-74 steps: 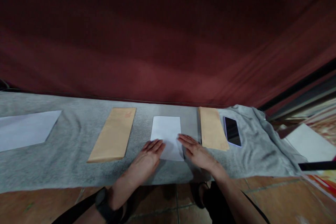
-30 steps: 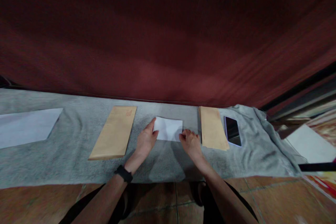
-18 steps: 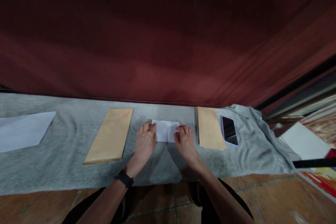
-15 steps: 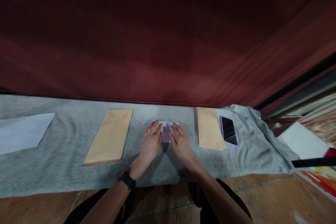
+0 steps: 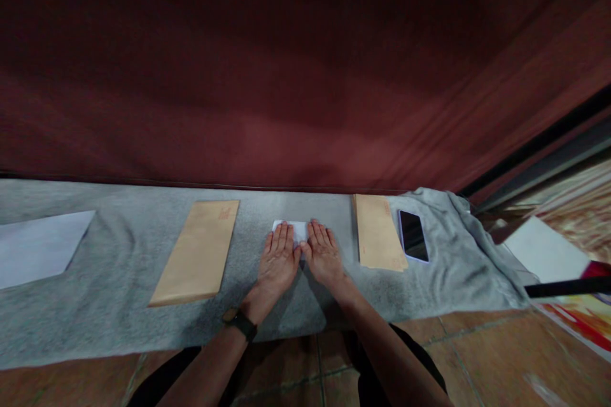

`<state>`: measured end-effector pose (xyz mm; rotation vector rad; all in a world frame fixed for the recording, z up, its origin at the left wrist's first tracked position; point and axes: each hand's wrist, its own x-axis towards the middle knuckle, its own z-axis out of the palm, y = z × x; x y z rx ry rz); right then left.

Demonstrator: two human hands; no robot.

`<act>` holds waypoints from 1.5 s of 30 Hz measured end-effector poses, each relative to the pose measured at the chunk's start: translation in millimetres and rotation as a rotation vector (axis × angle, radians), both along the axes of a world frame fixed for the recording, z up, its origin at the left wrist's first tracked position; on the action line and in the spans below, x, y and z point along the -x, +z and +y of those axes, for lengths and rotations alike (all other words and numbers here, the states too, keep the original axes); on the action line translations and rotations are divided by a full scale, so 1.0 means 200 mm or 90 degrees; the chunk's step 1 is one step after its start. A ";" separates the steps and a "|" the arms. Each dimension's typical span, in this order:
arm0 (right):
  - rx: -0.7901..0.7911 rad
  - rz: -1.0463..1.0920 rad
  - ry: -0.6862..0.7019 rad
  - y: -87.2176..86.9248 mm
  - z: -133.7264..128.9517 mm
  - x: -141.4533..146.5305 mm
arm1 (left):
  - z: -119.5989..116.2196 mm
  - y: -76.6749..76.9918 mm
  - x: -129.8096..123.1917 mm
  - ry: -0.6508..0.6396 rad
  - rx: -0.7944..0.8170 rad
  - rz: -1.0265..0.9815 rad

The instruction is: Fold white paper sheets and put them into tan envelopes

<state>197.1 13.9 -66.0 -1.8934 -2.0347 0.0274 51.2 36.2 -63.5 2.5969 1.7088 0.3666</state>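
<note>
A small folded white paper [image 5: 300,230] lies on the grey cloth in front of me, partly covered by both hands. My left hand [image 5: 279,259] rests flat on its left part, fingers stretched out and pointing away from me. On the right part lies my right hand [image 5: 323,255], also flat with straight fingers. The two thumbs nearly meet at the paper's near side. A brown envelope [image 5: 198,251] lies to the left of my hands. To their right is a small stack of brown envelopes [image 5: 379,232].
A phone [image 5: 414,235] lies right of the stack. White paper sheets [image 5: 42,248] lie at the far left. The grey cloth [image 5: 119,324] covers the surface, which ends at a dark red wall [image 5: 305,152]. A dark bar [image 5: 568,287] and a white board [image 5: 547,251] are at right.
Both hands have flattened and turned palm down onto the paper, with the thumbs coming together. Less of the paper shows than before. The view has shifted slightly.
</note>
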 end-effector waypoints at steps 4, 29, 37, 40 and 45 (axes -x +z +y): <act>0.011 -0.046 -0.024 0.00 0.01 -0.05 | 0.01 0.01 0.03 0.040 0.013 -0.007; 0.044 -0.015 0.141 0.05 -0.14 -0.07 | -0.02 0.13 0.14 -0.174 0.076 0.000; 0.057 -0.017 0.143 0.11 -0.11 -0.07 | 0.00 0.19 0.14 -0.186 0.097 0.025; 0.058 -0.017 0.147 0.12 -0.11 -0.07 | 0.01 0.19 0.15 -0.199 0.091 0.012; 0.061 0.000 0.167 0.15 -0.11 -0.10 | 0.04 0.23 0.18 -0.207 0.093 -0.036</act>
